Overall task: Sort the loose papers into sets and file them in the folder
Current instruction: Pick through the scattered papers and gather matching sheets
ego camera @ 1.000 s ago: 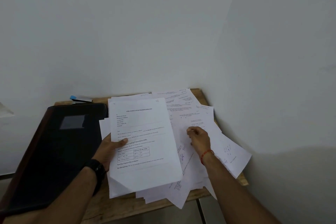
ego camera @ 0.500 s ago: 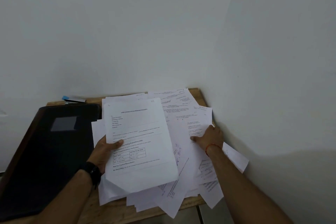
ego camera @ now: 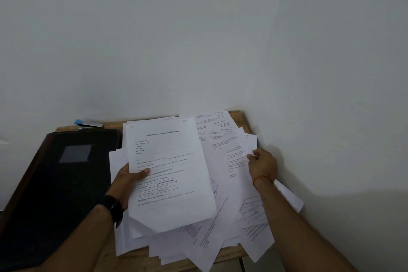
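As left hand [ego camera: 125, 180] grips sheet [ego camera: 172, 161], long axis away, heading far.

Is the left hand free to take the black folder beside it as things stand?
Probably not: the left hand grips a sheaf of papers. The black folder itself lies closed right beside it.

Walls [ego camera: 331, 73] close the table [ego camera: 236, 115] at back and right; papers [ego camera: 227, 216] cover it.

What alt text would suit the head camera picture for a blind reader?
A person's left hand holds a printed sheet over a messy pile of loose papers on a wooden table, while the right hand pinches the edge of a page in the pile. A black folder lies to the left.
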